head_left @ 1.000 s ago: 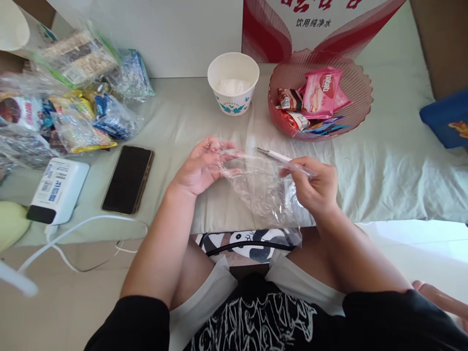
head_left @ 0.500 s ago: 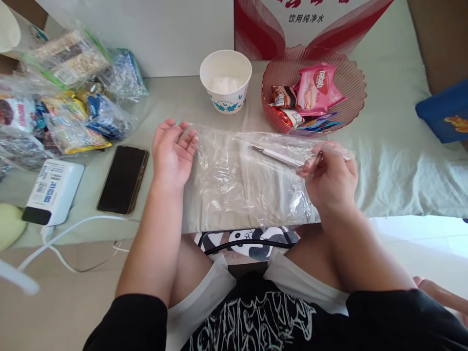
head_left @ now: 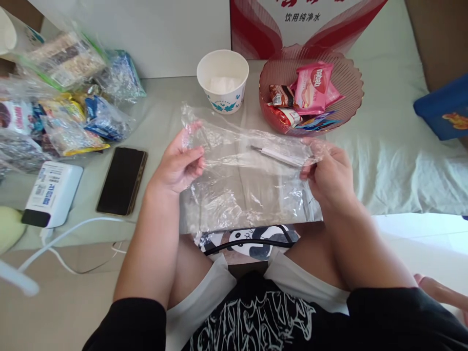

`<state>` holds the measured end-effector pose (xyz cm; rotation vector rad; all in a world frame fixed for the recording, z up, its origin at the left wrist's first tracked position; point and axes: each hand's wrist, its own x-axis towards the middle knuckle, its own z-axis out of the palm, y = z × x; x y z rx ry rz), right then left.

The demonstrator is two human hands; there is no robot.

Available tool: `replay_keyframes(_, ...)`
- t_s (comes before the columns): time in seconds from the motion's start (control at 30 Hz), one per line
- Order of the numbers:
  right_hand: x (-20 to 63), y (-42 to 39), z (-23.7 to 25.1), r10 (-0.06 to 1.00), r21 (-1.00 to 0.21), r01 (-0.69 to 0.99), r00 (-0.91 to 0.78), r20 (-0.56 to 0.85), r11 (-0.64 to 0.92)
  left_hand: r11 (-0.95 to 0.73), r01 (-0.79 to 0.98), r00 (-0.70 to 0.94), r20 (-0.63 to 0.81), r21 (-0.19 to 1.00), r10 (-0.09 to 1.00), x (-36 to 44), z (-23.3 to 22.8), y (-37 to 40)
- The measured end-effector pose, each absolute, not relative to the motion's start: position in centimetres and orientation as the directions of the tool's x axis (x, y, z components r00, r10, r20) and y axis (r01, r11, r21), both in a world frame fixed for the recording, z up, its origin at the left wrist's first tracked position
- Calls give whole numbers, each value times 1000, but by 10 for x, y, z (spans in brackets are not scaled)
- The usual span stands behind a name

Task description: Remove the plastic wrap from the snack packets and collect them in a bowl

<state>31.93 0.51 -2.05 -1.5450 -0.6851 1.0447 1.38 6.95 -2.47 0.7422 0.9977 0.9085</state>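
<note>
A clear, crinkled plastic bag (head_left: 234,190) is stretched between my two hands, over the pale green cloth. Its upper left corner is in my left hand (head_left: 181,163), with the thumb in front and film over the fingertips. My right hand (head_left: 329,168) pinches the bag's upper right side, fingers curled inward. A slim white pen-like tool (head_left: 280,155) with a dark pointed tip shows through the film, its rear end close to my right fingers. Whether those fingers touch the tool I cannot tell.
Beyond the bag stand a paper cup (head_left: 223,90) with white contents and a pink glass bowl (head_left: 351,92) of wrapped snacks. At left lie a phone (head_left: 122,180), a white power bank (head_left: 54,192) with a cable, and bagged snacks (head_left: 73,122). A blue container (head_left: 442,109) is far right.
My left hand has turned from open-palmed to gripping the bag, and its corner has risen. The right hand keeps its grip and has hardly shifted.
</note>
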Motion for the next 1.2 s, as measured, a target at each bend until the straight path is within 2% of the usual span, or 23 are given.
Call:
replay_keyframes(0.1, 322, 5, -21, 885, -962, -148, 381, -268, -227, 333, -384, 124, -309, 861, 943, 8, -24, 70)
replay_keyframes(0.2, 324, 2, -21, 908, -974, -180, 370, -199, -140, 252, -371, 40, -255, 894, 966, 0, -22, 70)
replay_keyframes(0.33, 321, -7, -15, 916, -982, -147, 397, 52, 120, 231, -283, 8, -239, 931, 971, -10, -20, 71)
replay_keyframes(0.43, 317, -12, -11, 928, -964, -42, 284, 241, 263, 203, -288, -51, -227, 936, 973, -9, -18, 72)
replay_keyframes(0.53, 314, -13, -13, 956, -971, 96, 175, 234, 220, 179, -344, -55, -210, 922, 976, 0, -15, 70)
replay_keyframes(0.67, 316, -11, -18, 933, -951, 248, 259, 251, 187, 154, -349, 44, -148, 924, 988, 8, -14, 69)
replay_keyframes(0.73, 320, -10, -19, 900, -924, 336, 321, 296, 184, 136, -294, 86, -116, 946, 990, 8, -19, 70)
replay_keyframes(0.83, 326, -10, -20, 851, -850, 510, 381, 362, 133, 109, -119, 82, -100, 987, 992, 6, -29, 73)
replay_keyframes(1.0, 332, -8, -13, 722, -632, 755, 337, 604, 177, 20, 157, 25, -24, 987, 999, 4, -42, 78)
replay_keyframes(1.1, 333, -9, -8, 667, -561, 787, 275, 692, 257, -74, 186, -9, 77, 980, 997, 2, -46, 81)
replay_keyframes(1.2, 330, -13, -7, 730, -653, 680, 251, 635, 334, -218, 218, -41, 232, 951, 972, -2, -51, 84)
